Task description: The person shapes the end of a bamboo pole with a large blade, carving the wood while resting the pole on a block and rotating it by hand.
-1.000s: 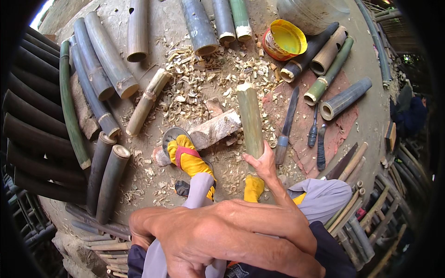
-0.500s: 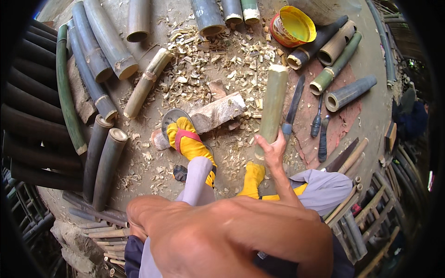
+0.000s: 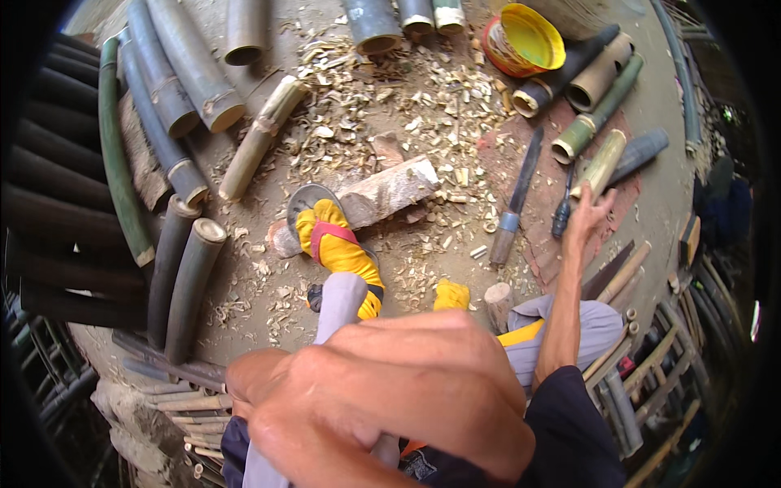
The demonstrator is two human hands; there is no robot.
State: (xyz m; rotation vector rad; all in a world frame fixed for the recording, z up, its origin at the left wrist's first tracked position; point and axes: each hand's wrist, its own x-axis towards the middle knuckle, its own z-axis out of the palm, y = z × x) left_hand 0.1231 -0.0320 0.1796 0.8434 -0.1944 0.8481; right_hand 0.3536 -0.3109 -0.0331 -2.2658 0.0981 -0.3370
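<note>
My right hand reaches far out on the right. Its fingers are around the near end of a short, pale green bamboo piece, which slants over a dark grey bamboo tube. Left of that hand, a long knife with a blue-banded handle lies on the ground. By the hand rests a dark-handled tool, partly hidden. My left hand is bent up very close to the camera and fills the lower middle. Its fingers cannot be made out.
My yellow-socked foot in a sandal rests against a wood block. Pale shavings cover the ground. Bamboo tubes lie around, with a yellow-rimmed bucket at the back. A wooden stub stands by my right leg.
My right hand has carried the bamboo piece from the middle out to the right, over the grey tube. The left arm has shifted close to the camera. The knife handle is uncovered.
</note>
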